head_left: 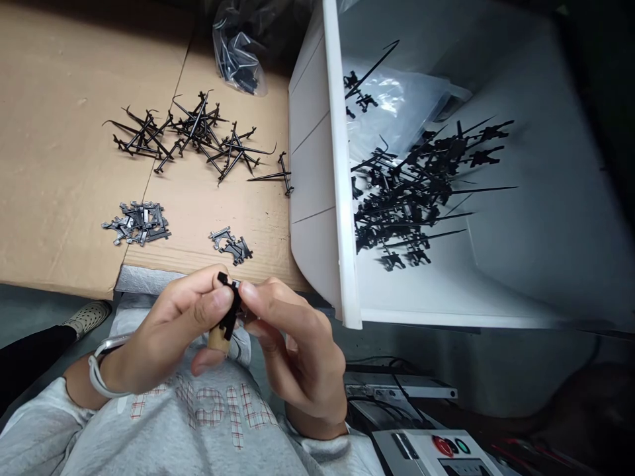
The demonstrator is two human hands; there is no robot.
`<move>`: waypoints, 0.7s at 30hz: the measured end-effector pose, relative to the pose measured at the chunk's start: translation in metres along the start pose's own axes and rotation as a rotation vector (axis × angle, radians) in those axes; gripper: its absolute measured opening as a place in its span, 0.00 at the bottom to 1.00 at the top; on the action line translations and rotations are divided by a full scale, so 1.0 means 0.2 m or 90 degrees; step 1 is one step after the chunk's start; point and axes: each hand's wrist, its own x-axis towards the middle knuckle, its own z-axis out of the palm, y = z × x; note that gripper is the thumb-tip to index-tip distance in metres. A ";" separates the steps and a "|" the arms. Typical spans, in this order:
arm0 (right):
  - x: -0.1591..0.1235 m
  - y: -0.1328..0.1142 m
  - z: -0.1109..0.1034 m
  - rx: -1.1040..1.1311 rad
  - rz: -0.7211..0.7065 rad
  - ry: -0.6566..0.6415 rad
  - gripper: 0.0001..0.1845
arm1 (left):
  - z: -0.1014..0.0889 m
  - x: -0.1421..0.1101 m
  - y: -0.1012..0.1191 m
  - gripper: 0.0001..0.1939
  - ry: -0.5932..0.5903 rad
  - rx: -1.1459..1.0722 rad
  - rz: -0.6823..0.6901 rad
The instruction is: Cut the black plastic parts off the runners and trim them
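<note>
In front of my chest, my left hand is closed on a small black plastic part, thumb on its near face. A tan covering shows on one fingertip below the part. My right hand meets it from the other side, thumb and forefinger pinched at its edge; whether a second piece sits between them is hidden. Just beyond my hands lies a small group of flat dark-grey brackets on the cardboard-covered table. A larger heap of the same brackets lies to the left.
Farther back are several black rod-like parts with crossbars. A clear bag stands behind them. At right, a tilted white bin holds many black assemblies and a plastic bag. A control box with buttons sits at lower right.
</note>
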 end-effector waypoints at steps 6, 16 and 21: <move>0.00 -0.01 0.01 -0.013 0.006 0.015 0.35 | 0.00 -0.02 0.00 0.17 -0.003 0.008 -0.010; 0.00 -0.02 0.02 -0.020 0.003 0.014 0.36 | -0.01 -0.02 0.00 0.17 0.009 0.032 -0.013; 0.01 -0.02 0.01 -0.014 -0.002 -0.001 0.35 | -0.01 -0.04 0.01 0.18 0.022 0.046 -0.023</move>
